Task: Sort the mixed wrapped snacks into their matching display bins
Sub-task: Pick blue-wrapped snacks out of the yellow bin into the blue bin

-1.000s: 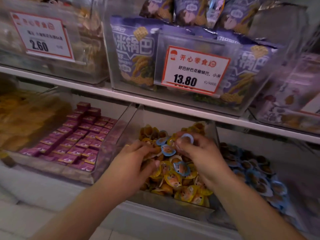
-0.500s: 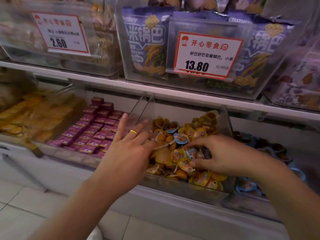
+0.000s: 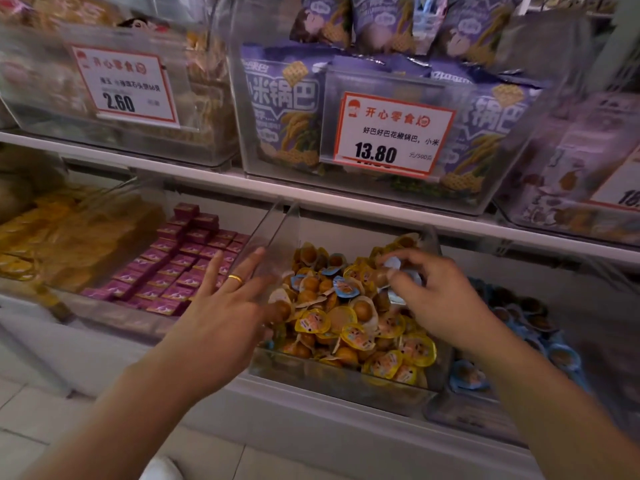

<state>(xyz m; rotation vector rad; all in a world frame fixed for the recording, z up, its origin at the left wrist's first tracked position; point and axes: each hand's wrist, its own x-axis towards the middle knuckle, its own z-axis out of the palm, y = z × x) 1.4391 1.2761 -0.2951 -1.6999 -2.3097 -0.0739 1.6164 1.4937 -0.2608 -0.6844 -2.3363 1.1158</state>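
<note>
The right hand [image 3: 438,299] pinches blue-lidded snack cups [image 3: 398,271] over the clear middle bin [image 3: 346,379] of yellow-lidded cups [image 3: 360,327]. The left hand [image 3: 221,320], fingers spread and empty, wears a gold ring [image 3: 236,279] at the bin's left wall. Above, price tags read 13.80 [image 3: 391,133] and 2.60 [image 3: 126,85].

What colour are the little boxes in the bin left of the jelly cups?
Magenta-pink boxes, clearest in the head view.

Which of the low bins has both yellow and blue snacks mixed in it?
The middle bin, between the hands. It holds yellow-lidded cups with a few blue-lidded ones among them. The left neighbour shows only purple packets, the right one blue cups.
</note>
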